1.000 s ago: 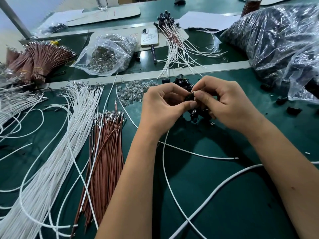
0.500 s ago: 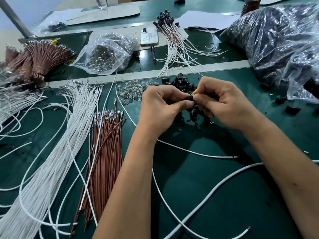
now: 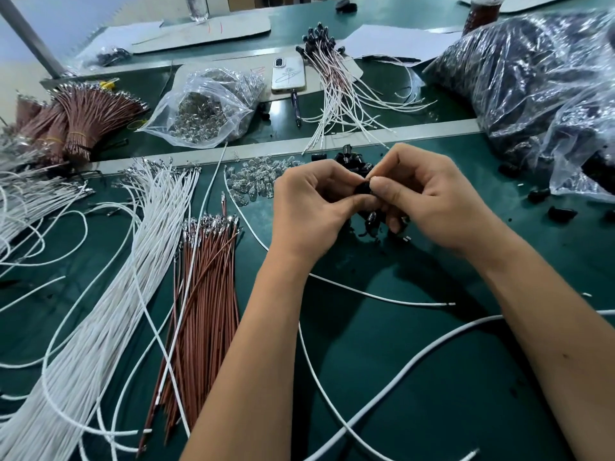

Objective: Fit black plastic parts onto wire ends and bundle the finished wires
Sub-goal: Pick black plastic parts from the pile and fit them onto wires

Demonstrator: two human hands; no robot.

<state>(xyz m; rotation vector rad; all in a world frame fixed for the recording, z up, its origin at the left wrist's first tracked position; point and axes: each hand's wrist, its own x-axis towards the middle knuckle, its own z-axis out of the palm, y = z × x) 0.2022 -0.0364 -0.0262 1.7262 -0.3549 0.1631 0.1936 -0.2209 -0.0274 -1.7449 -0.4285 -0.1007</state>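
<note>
Green matting covers the counter (image 3: pixel 416 377). At frame centre, the left hand (image 3: pixel 312 207) and right hand (image 3: pixel 429 197) both pinch one small black plastic part (image 3: pixel 363 188), each grip closed on it. Fingers hide the wire end, so a crooked push could likely bend the terminal or drop the part.

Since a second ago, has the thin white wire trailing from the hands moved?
Yes. The thin white wire slid up the green table: its free end, earlier out of frame, now shows below the thick white cable.
</note>
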